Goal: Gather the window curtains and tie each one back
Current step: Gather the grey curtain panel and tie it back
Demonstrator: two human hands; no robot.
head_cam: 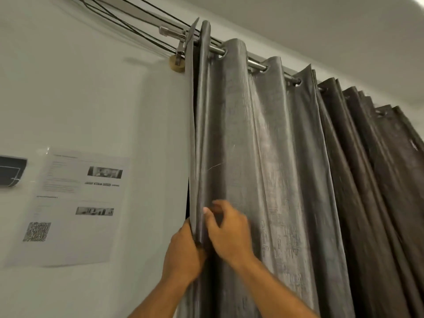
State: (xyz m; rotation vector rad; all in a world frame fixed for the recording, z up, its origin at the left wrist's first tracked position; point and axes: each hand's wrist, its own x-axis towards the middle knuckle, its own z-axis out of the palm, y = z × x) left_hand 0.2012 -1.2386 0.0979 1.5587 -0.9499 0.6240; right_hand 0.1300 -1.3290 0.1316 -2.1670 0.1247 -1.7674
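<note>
A grey curtain (263, 157) with metal eyelets hangs from a rod (255, 64) that runs from upper centre down toward the right of the frame, its folds filling the centre and right side. Further right the fabric looks darker and more tightly pleated; whether that is a second panel cannot be told.

Low in the centre, both hands meet at the curtain's left edge. The left hand (183, 253) has its grip clamped on that leading edge, fingers wrapped behind the fold and out of sight. The right hand (226, 230), just beside it and slightly blurred, lies against the front of the same fold with its fingers curled and its thumb pointing up; whether its grip has closed on the cloth cannot be told.

At the left of the frame a printed sheet (71, 203) with small photos and a QR code is stuck to the white wall (91, 99). Black cables (128, 24) run along the upper left toward the rod's bracket (176, 58)
</note>
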